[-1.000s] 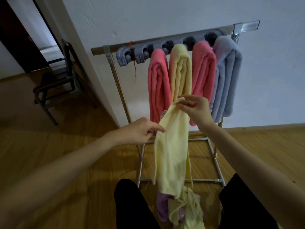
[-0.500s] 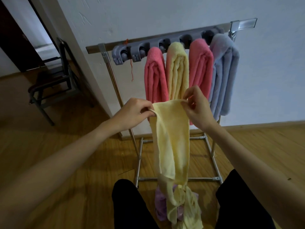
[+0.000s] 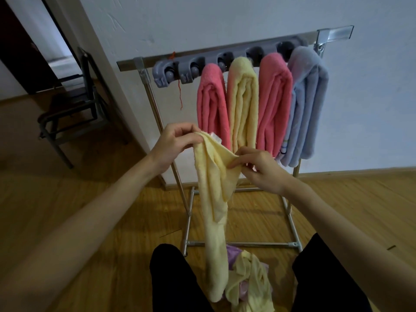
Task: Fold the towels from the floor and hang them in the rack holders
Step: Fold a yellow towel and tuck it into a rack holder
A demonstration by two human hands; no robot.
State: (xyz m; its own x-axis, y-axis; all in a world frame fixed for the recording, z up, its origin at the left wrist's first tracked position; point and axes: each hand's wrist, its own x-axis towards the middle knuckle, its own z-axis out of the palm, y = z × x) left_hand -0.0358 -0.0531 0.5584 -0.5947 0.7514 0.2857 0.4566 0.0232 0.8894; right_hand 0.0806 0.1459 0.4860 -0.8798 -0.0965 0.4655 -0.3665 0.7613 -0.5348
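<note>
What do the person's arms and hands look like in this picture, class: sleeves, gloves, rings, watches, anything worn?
Both forearms are bare up to the frame's edge, so no sleeve shows. The left hand and the right hand wear no gloves. No ring, watch or bracelet is visible on either hand or wrist. The only clothing in view is black fabric over the legs, at the bottom of the picture.

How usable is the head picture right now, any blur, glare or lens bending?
Head view: dim overall, wide-angle bending curves the rack bar; glare only on its right end bracket; left hand, right hand and yellow towel are reasonably sharp.
</note>
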